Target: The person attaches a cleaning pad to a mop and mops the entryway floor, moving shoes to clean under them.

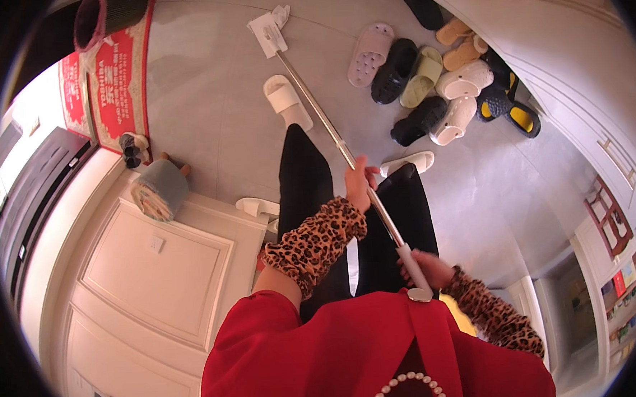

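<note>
A flat mop (318,111) with a silver pole runs from my body out across the floor. My left hand (360,183) is closed round the middle of the pole. Lower down, my right hand (428,270) grips the pale handle near its end. The white mop head (268,34) lies on the grey floor at the far end, with a whitish cloth (279,15) bunched at its far edge. My left foot, in a cream slipper (281,94), stands just left of the pole.
Several slippers and clogs (463,80) are grouped at the right, beside white cabinets (577,63). A padded stool (161,189) stands at the left by a panelled wall (160,271). A red doormat (119,87) lies at the far left, with dark shoes (131,149) at its corner.
</note>
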Demonstrator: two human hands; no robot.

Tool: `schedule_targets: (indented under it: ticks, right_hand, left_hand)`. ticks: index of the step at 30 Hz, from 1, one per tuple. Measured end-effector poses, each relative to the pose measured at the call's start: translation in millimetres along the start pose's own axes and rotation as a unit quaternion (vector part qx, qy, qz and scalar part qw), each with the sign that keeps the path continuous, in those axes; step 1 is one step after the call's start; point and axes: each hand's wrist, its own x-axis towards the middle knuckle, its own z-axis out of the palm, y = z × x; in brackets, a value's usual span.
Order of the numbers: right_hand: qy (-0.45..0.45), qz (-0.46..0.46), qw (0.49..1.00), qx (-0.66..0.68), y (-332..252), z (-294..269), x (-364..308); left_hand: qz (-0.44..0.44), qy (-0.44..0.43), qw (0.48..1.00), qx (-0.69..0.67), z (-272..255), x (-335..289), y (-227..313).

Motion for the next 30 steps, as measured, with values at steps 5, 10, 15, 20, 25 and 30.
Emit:
schedule_targets:
  ticks: [5,10,15,20,25,30]
  right_hand:
    - [0.247,-0.194,0.938,-0.147,-105,-87,82]
    - [0.268,-0.295,0.858,-0.323,-281,-122,222]
    - [0.537,-0.27,0.657,-0.454,-385,-41,336]
    - [0.616,-0.234,0.64,-0.395,-405,-18,349]
    - [0.523,-0.29,0.644,-0.477,-405,23,323]
    - [0.394,-0.353,0.616,-0.584,-449,105,305]
  left_hand:
    - [-0.244,-0.048,0.968,-0.014,-5,-21,-38]
    - [-0.274,-0.049,0.96,0.01,11,-9,-28]
    - [-0.275,-0.078,0.958,0.022,20,-7,-12]
    - [-0.324,-0.048,0.945,0.017,23,-7,0]
    - [-0.299,-0.053,0.953,0.02,26,-12,6]
    - [-0.283,-0.108,0.953,-0.017,26,-12,-2]
